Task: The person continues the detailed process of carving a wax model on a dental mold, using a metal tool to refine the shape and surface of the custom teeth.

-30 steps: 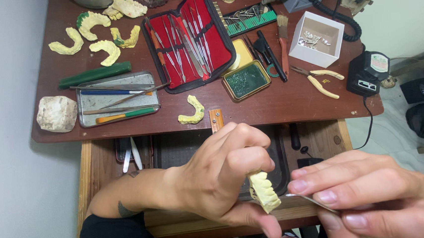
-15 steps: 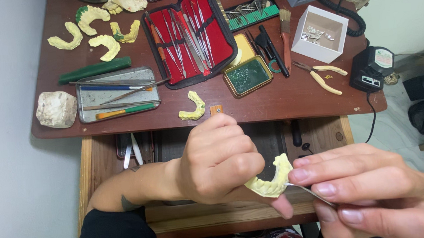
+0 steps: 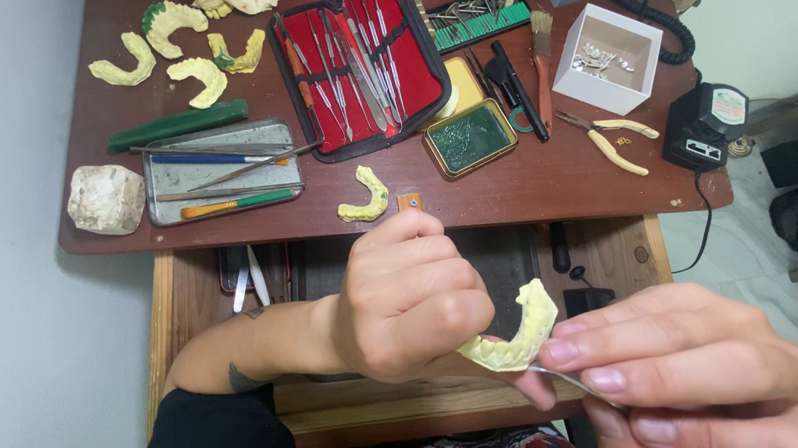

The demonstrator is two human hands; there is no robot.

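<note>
Dental workshop: plaster jaw casts (image 3: 183,54), red instrument case (image 3: 360,63), pliers (image 3: 613,139) on wooden bench (image 3: 546,186)

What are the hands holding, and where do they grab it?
The left hand pinches one end of a yellow teeth model. The right hand holds a thin metal tool by its handle.
</note>
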